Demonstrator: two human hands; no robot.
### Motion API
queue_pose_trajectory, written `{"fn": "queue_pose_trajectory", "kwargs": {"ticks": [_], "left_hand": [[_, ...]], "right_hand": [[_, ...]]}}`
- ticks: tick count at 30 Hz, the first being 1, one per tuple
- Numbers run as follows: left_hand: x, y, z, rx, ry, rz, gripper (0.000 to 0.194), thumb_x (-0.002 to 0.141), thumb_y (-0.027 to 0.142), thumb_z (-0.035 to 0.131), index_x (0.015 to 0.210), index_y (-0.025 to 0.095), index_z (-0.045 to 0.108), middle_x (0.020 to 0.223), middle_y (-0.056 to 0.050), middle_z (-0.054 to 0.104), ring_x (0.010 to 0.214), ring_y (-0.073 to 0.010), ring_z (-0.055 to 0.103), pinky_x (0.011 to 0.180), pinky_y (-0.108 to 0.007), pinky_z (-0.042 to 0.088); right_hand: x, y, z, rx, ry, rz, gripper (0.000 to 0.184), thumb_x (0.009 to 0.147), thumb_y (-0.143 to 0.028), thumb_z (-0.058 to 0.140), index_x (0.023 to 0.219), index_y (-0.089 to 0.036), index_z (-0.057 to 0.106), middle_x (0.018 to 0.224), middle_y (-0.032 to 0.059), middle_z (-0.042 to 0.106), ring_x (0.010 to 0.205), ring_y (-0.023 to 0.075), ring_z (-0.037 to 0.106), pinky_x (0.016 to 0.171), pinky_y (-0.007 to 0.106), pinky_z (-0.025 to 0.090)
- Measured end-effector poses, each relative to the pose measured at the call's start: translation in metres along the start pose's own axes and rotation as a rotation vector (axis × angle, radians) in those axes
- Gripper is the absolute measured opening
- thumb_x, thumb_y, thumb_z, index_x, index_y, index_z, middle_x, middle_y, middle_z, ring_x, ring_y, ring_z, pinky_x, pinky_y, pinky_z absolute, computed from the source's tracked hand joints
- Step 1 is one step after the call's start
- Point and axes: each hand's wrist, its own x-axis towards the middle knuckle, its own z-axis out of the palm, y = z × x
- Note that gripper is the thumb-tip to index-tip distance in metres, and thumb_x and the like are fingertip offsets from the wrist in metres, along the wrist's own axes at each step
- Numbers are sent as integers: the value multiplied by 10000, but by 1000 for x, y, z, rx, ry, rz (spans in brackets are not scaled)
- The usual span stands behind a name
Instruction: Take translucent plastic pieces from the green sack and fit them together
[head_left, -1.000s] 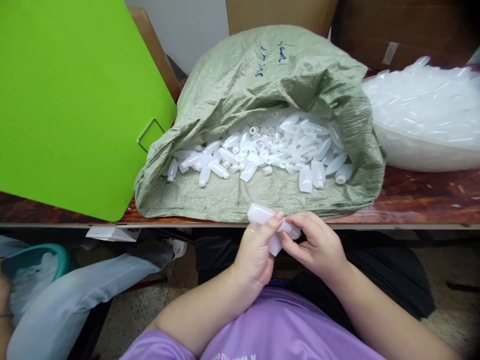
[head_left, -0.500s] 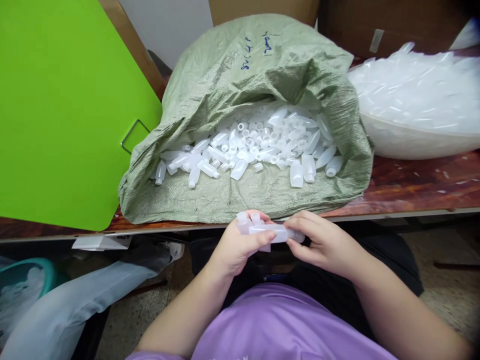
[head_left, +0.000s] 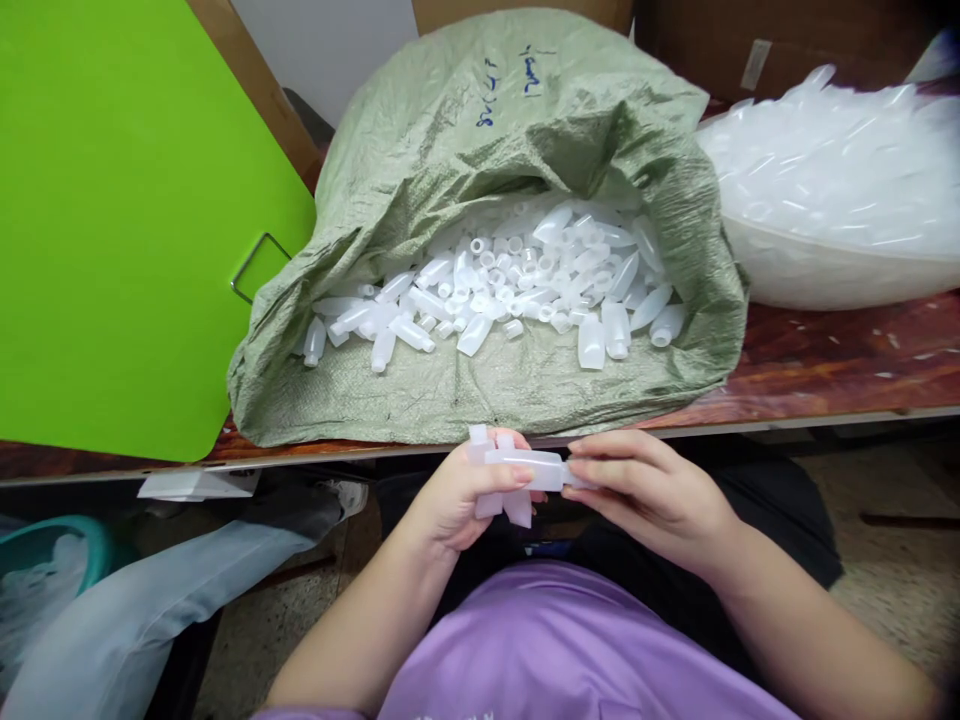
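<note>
Below center in the frame, a person's left hand point(head_left: 452, 495) clasps several translucent bottles point(head_left: 517, 508) as the right hand point(head_left: 667, 490) pinches the right end of the topmost bottle point(head_left: 529, 467). Mid-frame, similar pieces point(head_left: 474, 334) lie heaped in the open mouth of a green woven sack point(head_left: 420, 130) on the surface point(head_left: 810, 370).

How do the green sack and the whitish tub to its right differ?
The sack is pale green with blue writing; the tub is whitish. The sack's fabric is creased; the tub's wall looks smoother. Both hold whitish plastic pieces.
</note>
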Motion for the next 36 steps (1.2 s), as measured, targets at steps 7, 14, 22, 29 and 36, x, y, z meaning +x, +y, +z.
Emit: {"fn": "queue_pose_trajectory", "kwargs": {"ticks": [7,14,22,29,36], "left_hand": [[2,-3,-4,-82,-86,-102,253,577,206,718,758,140,555,640,-48,623,517,-156,605,450,-222,478],[-1,-10,-6,-142,-91,-170,262,565,198,717,768,140,561,655,-46,624,516,-155,610,465,-229,480],[-7,-16,3,153,22,127,356,551,233,789,791,159,537,669,-5,594,578,-126,565,534,-219,420],[-7,-16,4,182,17,153,351,564,249,777,790,155,527,669,0,577,562,-105,532,517,-207,402],[-8,-19,3,131,7,132,355,553,231,783,791,152,530,674,-7,585,578,-123,554,524,-220,420]], "right_hand": [[-2,-6,2,-34,-4,-24,200,817,-222,603,1011,-256,638,845,37,664,728,132,647,621,223,560],[-5,-9,3,94,-59,78,158,810,-233,606,959,-224,656,851,44,693,754,155,661,652,246,557],[-20,-5,29,553,-24,651,496,906,-519,309,817,-159,639,688,56,665,600,142,631,557,249,537],[-26,-7,28,621,-50,635,388,928,-432,329,853,-158,594,618,29,613,522,127,596,499,241,520],[-26,-6,30,451,-47,589,332,907,-410,394,744,-181,571,575,-2,574,507,118,549,494,229,480]]}}
